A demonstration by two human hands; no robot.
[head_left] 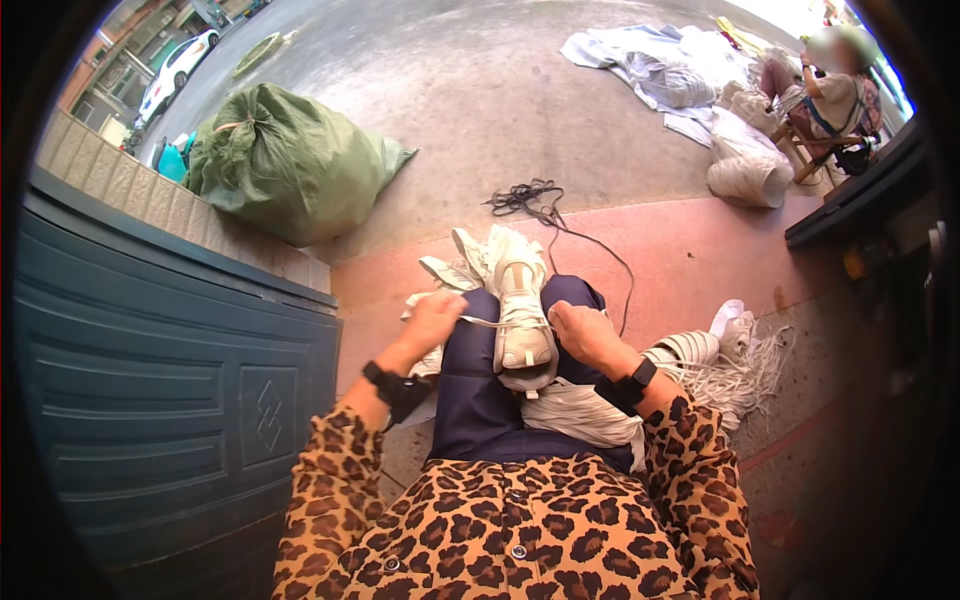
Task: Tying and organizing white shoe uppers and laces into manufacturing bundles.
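Observation:
A cream sneaker rests between my thighs, its heel towards me and its toe pointing away. Its pale shoelace crosses the upper and runs out to both sides. On the left, my left hand is closed with the lace pulled fairly straight from its fingers. My right hand is closed just beside the shoe's right side, pinching the other stretch of lace. More pale shoes lie beyond my left knee. A bundle of pale laces lies across my lap under my right forearm.
Loose laces spill on the floor at right. A black cable lies tangled ahead. A full green sack stands front left, beyond a blue-grey door. Far right, a person sits near white bags.

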